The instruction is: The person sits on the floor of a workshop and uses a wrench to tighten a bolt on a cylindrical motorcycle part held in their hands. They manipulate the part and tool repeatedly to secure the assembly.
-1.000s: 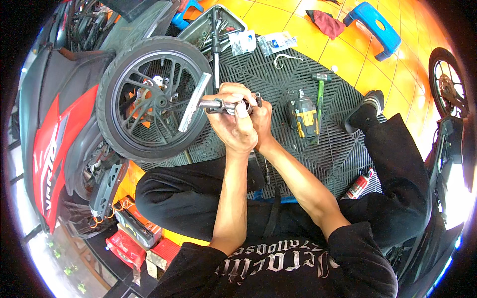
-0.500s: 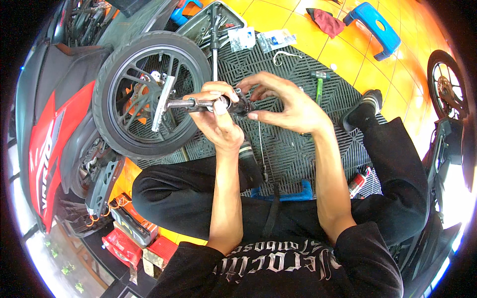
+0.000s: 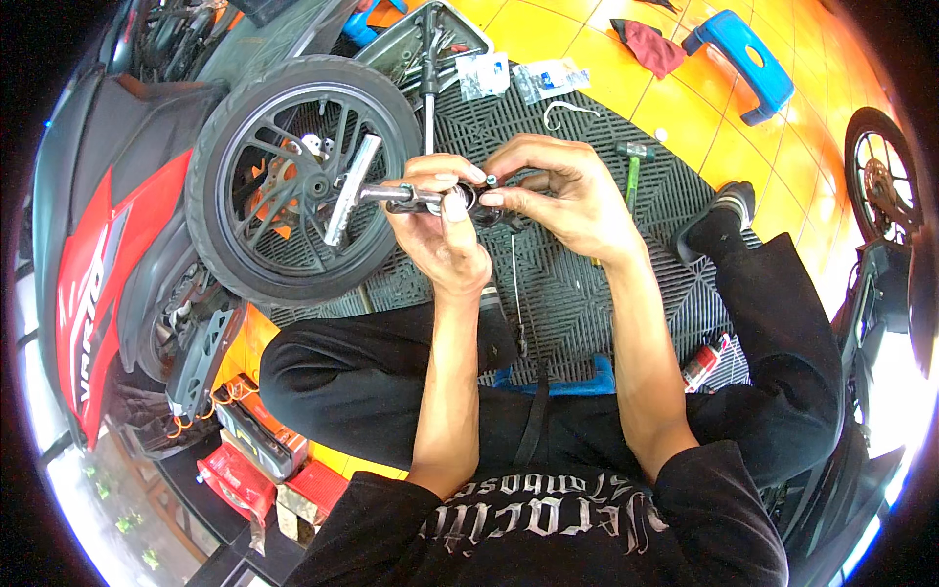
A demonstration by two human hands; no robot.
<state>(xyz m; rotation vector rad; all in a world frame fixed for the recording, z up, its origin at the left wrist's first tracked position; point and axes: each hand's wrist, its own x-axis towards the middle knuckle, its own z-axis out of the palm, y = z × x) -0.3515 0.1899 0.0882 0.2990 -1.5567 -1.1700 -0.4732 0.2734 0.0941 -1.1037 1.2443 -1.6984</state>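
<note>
My left hand (image 3: 442, 240) is closed around the shaft of a metal T-handle wrench (image 3: 354, 191), whose crossbar points left, over the wheel. The same fingers steady a dark metal part (image 3: 501, 218) with a silver ring on it, at the wrench's right end. From the right, my right hand (image 3: 577, 201) pinches at this part with thumb and forefinger. Between the fingertips of both hands shows a small bolt-like tip (image 3: 492, 181). Fingers cover much of the part, so its exact kind cannot be made out.
A loose motorcycle wheel (image 3: 220, 235) lies left, beside a red and black scooter (image 3: 88, 323). Beyond are a tool tray (image 3: 460, 22) and plastic packets (image 3: 484, 76). A green-handled hammer (image 3: 633, 176) lies on the black mat (image 3: 577, 323); a blue stool (image 3: 758, 64) stands far right.
My right hand has closed from spread fingers to a pinch at the dark part. The T-handle wrench has shifted slightly right and up with my left hand, and its crossbar has turned.
</note>
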